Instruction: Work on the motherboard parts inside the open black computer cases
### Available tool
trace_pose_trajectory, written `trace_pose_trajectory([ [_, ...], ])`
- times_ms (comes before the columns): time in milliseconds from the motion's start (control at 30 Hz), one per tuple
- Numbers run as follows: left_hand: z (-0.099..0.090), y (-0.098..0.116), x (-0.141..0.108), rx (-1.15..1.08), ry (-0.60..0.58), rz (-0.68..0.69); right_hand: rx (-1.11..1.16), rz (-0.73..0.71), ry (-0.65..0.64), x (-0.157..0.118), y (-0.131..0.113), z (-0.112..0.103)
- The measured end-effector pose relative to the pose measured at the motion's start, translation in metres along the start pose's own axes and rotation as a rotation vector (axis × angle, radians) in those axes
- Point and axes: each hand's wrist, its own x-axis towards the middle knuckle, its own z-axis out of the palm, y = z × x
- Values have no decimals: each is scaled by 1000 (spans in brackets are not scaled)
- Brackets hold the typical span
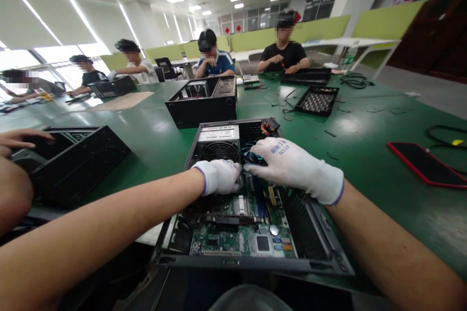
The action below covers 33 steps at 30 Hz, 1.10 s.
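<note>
An open black computer case (255, 265) lies on the table in front of me, its green motherboard (226, 240) facing up. My left hand (222, 176), in a white glove, reaches in beside the power supply (219, 148). Its fingers are closed low over the board, and whatever they grip is hidden. My right hand (284, 163), also gloved, curls its thumb and fingers around the edge of a cooling fan (250, 154) with bluish blades. Both hands are close together near the middle of the case. Behind the right hand are bundled coloured wires (268, 128).
Another black case (202, 109) stands beyond mine. At left, a co-worker's hand (27, 140) rests by a tilted case (80, 170). To the right lie a red-edged phone-like slab (426, 163), cables (355, 81) and a black tray (316, 101). Several people sit around the green table (368, 131).
</note>
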Motion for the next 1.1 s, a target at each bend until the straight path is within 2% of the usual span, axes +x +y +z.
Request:
trace_pose_trajectory([
  [167,15,-5,20,-1,-62,-3,41,-24,37,-3,3,3],
  [300,21,-9,24,1,-36,-13,5,-44,25,-4,1,2],
  [500,23,-17,28,6,-14,-17,11,-58,38,-4,1,3],
  [867,22,-15,29,7,-20,-4,34,-72,40,-4,2,4],
  [1100,27,-19,31,-16,33,19,33,-89,51,-3,3,6],
])
